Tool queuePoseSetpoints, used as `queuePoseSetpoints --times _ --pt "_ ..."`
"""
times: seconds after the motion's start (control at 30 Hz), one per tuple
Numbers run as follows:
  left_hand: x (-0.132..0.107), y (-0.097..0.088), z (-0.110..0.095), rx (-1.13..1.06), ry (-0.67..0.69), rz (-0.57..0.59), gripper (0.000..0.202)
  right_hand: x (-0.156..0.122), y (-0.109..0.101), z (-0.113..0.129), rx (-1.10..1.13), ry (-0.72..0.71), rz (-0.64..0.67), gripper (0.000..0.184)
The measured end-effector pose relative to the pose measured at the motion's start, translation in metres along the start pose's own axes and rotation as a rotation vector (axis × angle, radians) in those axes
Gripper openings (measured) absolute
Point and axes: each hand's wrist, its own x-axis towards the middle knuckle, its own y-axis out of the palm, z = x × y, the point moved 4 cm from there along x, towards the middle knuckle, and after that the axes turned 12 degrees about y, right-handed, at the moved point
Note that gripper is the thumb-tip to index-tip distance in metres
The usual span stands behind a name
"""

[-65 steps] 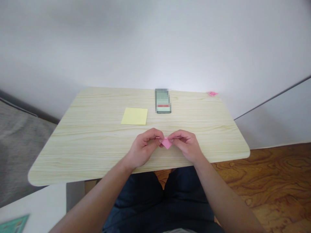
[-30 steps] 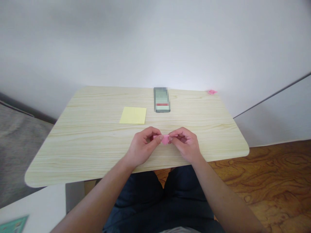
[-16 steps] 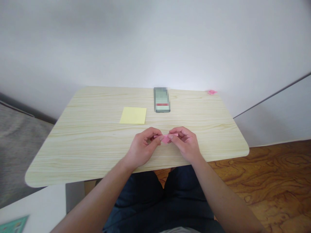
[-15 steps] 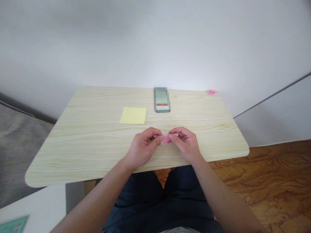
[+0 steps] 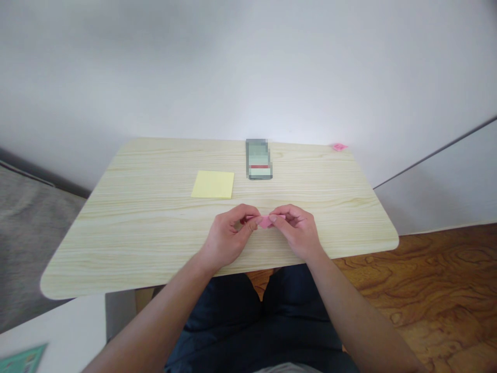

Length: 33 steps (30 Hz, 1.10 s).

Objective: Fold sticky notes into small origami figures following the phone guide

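Note:
A small piece of folded pink paper point(image 5: 265, 221) is pinched between both hands above the front part of the table. My left hand point(image 5: 232, 234) grips its left end between thumb and fingers. On the other end, my right hand point(image 5: 295, 230) closes with thumb on the near face and fingers behind. Only the middle of the paper and a bit of its right tip show; the fingers cover the rest.
The pale wood-grain table point(image 5: 135, 223) stands against a white wall. A yellow sticky-note pad point(image 5: 213, 185) lies left of a phone point(image 5: 259, 159) with a blurred screen. Another folded pink paper point(image 5: 339, 147) sits at the back right corner. A white surface point(image 5: 66, 321) is at lower left.
Both hands keep their pinch on the pink paper, with only a very slight shift of the fingers. Everything else looks the same.

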Motion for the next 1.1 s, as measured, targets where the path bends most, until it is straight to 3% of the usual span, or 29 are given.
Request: queuePoseSetpoints --times 0.43,0.6,1.1 --pt "0.001 -0.001 -0.002 0.019 -0.005 -0.027 0.014 -0.002 -0.001 0.0 -0.08 -0.039 -0.042 0.019" --pt "0.005 -0.002 -0.008 0.099 0.061 0.028 0.017 -0.005 0.001 0.004 -0.171 -0.089 -0.042 0.015" --pt "0.005 -0.004 -0.011 0.133 0.152 0.023 0.013 -0.004 0.0 0.0 -0.231 -0.069 -0.036 0.019"
